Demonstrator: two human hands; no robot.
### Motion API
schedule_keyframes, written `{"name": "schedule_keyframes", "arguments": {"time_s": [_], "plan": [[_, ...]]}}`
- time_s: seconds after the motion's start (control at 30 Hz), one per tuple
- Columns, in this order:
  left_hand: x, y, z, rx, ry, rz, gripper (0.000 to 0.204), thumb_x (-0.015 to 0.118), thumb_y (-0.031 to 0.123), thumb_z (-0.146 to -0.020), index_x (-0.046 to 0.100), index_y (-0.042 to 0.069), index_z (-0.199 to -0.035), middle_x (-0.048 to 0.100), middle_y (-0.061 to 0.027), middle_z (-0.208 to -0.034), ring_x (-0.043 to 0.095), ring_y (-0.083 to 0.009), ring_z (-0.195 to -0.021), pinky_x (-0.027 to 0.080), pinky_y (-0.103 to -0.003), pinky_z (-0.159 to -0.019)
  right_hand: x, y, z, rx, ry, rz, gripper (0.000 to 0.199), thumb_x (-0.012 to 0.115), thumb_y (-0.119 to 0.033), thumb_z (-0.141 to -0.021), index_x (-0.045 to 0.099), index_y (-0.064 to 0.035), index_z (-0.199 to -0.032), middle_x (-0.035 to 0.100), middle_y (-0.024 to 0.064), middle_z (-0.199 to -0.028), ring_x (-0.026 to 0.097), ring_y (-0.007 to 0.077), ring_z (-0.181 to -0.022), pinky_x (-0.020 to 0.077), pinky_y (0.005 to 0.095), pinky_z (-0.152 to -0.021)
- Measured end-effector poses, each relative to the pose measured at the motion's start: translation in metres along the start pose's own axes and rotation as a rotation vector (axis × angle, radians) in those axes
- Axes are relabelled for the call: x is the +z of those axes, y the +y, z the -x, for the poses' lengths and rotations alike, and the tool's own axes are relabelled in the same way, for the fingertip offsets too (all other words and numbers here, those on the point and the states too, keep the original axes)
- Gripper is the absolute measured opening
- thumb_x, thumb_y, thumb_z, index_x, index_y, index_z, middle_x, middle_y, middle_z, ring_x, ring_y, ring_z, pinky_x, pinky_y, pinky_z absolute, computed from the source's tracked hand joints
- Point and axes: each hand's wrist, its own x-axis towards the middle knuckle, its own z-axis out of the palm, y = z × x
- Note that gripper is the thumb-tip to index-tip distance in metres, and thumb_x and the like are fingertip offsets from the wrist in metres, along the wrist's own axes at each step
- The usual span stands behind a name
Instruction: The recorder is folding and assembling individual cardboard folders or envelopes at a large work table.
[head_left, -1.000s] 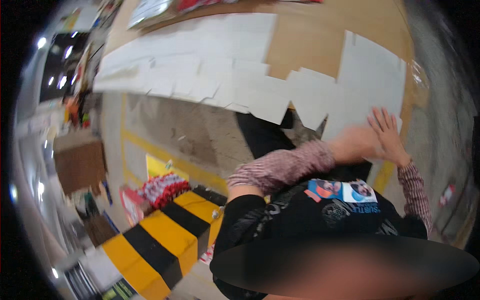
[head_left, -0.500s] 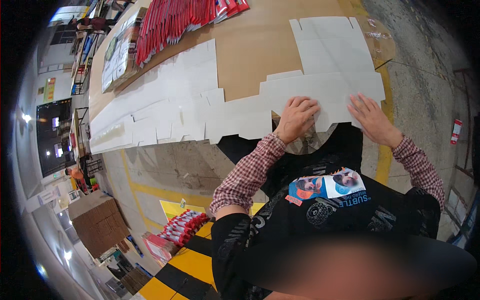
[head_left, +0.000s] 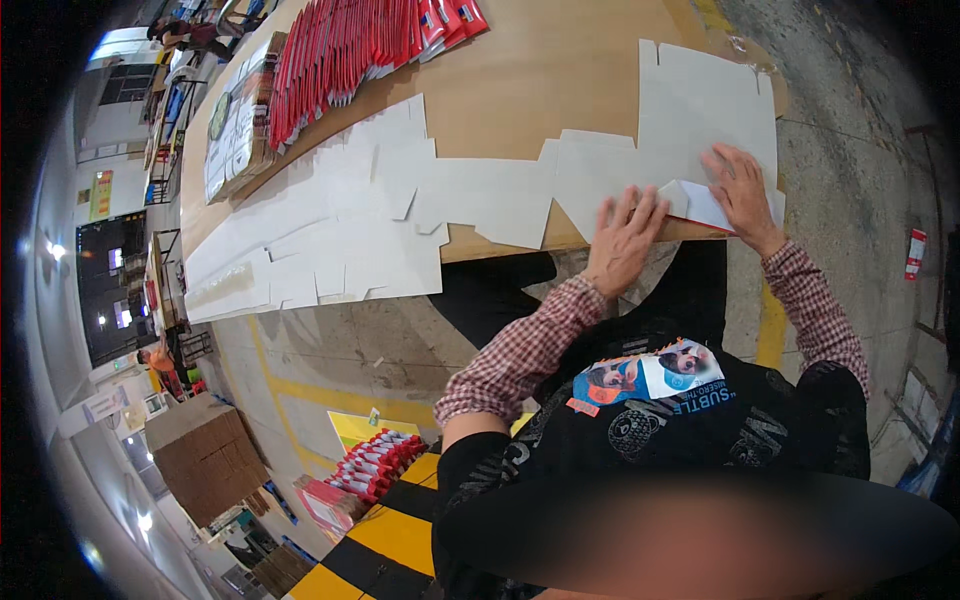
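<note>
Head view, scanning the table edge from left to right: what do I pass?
Row of flat white cardboard blanks → left hand pressed flat on a blank → folded-up flap → right hand on that flap → bare concrete floor.

Head view, downward (close fisheye)

2 hands: left hand point(head_left: 622, 240) and right hand point(head_left: 742, 190), both on 1 white blank point(head_left: 690, 120) w/ 1 flap point(head_left: 700, 205) folded up. Row of white blanks point(head_left: 340, 220) along 1 table point(head_left: 560, 70), overlapping, can't count exactly, approx 5+. 1 long stack of red packs point(head_left: 350, 45) on table; 1 smaller red pile point(head_left: 375, 462) on floor. 1 brown box point(head_left: 205, 460).
</note>
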Motion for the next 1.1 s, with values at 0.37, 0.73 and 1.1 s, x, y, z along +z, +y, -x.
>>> {"name": "schedule_keyframes", "arguments": {"time_s": [0.37, 0.73, 1.1], "plan": [[-0.022, -0.069, 0.005, -0.611, 0.204, 0.598, 0.050, 0.076, 0.005, -0.061, 0.057, 0.006, -0.107, 0.060, -0.0070, -0.108, 0.055, -0.0232, -0.091, 0.045, -0.033, -0.072, 0.002, 0.007, -0.008, -0.098, -0.062, 0.136, 0.055, 0.051, -0.030, -0.088, 0.036, -0.0189, -0.140, 0.025, 0.0110, -0.147, 0.021, 0.0281, -0.136, 0.0140, 0.0476, -0.111], [-0.001, -0.005, 0.006, 0.006, -0.104, -0.134, 0.077, 0.063, 0.045, -0.077, 0.031, 0.015, -0.141, 0.026, -0.0072, -0.147, 0.024, -0.0438, -0.131, 0.021, -0.071, -0.095, -0.028, -0.013, 0.024, 0.279, 0.519, -0.023, 0.059, 0.055, -0.033, -0.088, 0.035, -0.0076, -0.138, 0.029, 0.0129, -0.145, 0.031, 0.0297, -0.132, 0.0214, 0.0447, -0.110], [0.030, 0.048, -0.008, 0.163, -0.098, 0.492, 0.118, 0.071, 0.064, -0.056, 0.023, -0.002, -0.140, 0.025, -0.0212, -0.145, 0.019, -0.0400, -0.135, 0.014, -0.058, -0.108, 0.017, -0.039, 0.017, 0.161, 0.370, -0.547, 0.066, 0.057, -0.020, -0.085, 0.028, -0.0025, -0.141, 0.024, 0.0150, -0.148, 0.028, 0.0325, -0.133, 0.0195, 0.0469, -0.110]]}}
